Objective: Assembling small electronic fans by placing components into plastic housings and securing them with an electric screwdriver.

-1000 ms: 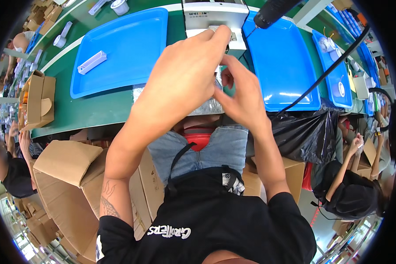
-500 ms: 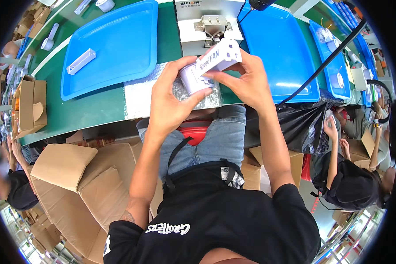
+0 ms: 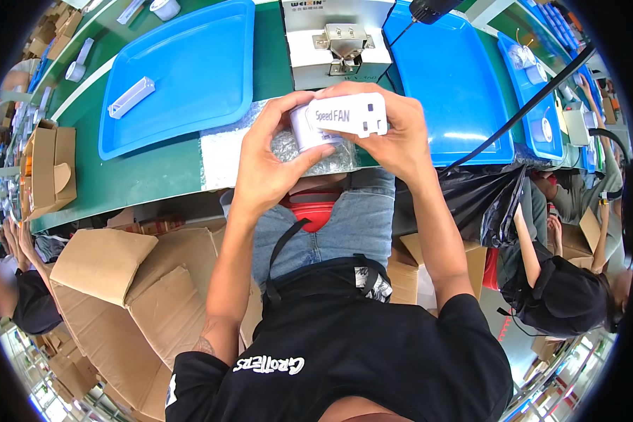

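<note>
Over the front edge of the green bench I hold a white plastic fan housing with both hands. Its round cup point(image 3: 305, 129) sits between the thumb and fingers of my left hand point(image 3: 266, 162). My right hand point(image 3: 401, 133) is closed round the box-shaped handle point(image 3: 344, 114), which lies across the cup's upper right; its printed side faces up and small square holes show at its right end. Whether cup and handle are joined I cannot tell. A similar loose white handle piece point(image 3: 131, 97) lies in the left blue tray point(image 3: 190, 67).
Beyond my hands stands a box-shaped machine with a metal fixture point(image 3: 346, 42). To the right are another blue tray point(image 3: 457, 91), a black cable point(image 3: 506, 123) and a smaller tray with white cups point(image 3: 541, 129). Cardboard boxes point(image 3: 105, 264) stand at left; people sit both sides.
The handle has turned from slanting up to the right to lying nearly level, its printed side now more toward me. My right fingers have shifted behind it; my left hand keeps its grip.
</note>
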The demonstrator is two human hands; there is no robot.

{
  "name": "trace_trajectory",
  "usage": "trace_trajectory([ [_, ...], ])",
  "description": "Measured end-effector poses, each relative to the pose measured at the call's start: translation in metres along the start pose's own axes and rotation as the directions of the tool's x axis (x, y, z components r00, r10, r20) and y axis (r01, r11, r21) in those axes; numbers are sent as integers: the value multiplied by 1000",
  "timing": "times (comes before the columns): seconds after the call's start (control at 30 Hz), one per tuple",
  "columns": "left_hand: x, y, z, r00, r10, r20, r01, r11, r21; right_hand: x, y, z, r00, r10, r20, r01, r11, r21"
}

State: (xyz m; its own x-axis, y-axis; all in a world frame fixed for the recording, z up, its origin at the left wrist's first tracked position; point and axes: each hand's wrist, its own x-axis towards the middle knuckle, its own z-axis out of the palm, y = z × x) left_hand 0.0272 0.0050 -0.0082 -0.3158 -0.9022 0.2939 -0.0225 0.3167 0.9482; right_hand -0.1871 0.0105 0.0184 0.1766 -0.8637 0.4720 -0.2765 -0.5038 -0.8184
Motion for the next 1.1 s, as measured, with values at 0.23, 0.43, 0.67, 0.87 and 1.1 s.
trace_trajectory([
  [0.23, 2, 2, -2, 999, 36, 33, -36, 999, -3, 2, -2, 0, 1000, -8, 12, 8, 999, -41],
  [0.43, 2, -2, 1, 992, 119, -38, -112, 983, 144, 1, -27, 6, 998, -33, -60, 30, 998, -51],
  [0.67, 1, 0, 13, 991, 86, -102, -69, 984, 163, -36, -56, 18, 962, -214, -168, 113, 876, -469],
  [0.87, -2, 2, 20, 960, 195, -199, -146, 960, 238, -35, -55, 37, 992, -47, -121, -24, 850, -526],
  [1.1, 0, -1, 12, 984, 142, -112, -116, 971, 208, -27, -40, 44, 984, 81, -162, -128, 943, -308],
])
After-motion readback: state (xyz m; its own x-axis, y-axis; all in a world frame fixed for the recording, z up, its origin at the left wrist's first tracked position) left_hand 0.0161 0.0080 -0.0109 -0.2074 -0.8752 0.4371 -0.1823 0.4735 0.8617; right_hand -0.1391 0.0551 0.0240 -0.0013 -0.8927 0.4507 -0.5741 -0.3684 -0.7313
